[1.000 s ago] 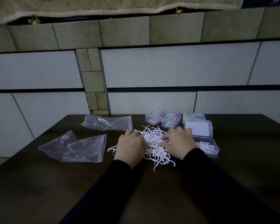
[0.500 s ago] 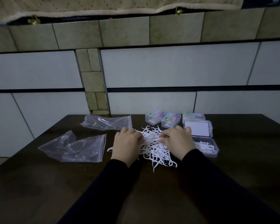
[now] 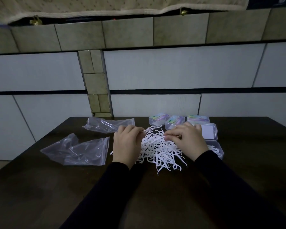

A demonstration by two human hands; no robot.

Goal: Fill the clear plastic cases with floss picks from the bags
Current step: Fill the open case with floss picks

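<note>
I keep the picks (image 3: 157, 151) heaped on the bench (image 3: 39, 187) between my hands; left hand (image 3: 125, 144) and right hand (image 3: 188, 142) each pinch some, ready for the open case (image 3: 219, 150).

A pile of floss picks (image 3: 158, 149) lies on a table (image 3: 56, 187). Left of the pile lie two bags (image 3: 79, 151), one behind the other. Behind and right of the pile sit cases (image 3: 208, 131), with an open case (image 3: 216, 148) holding picks nearest.
</note>
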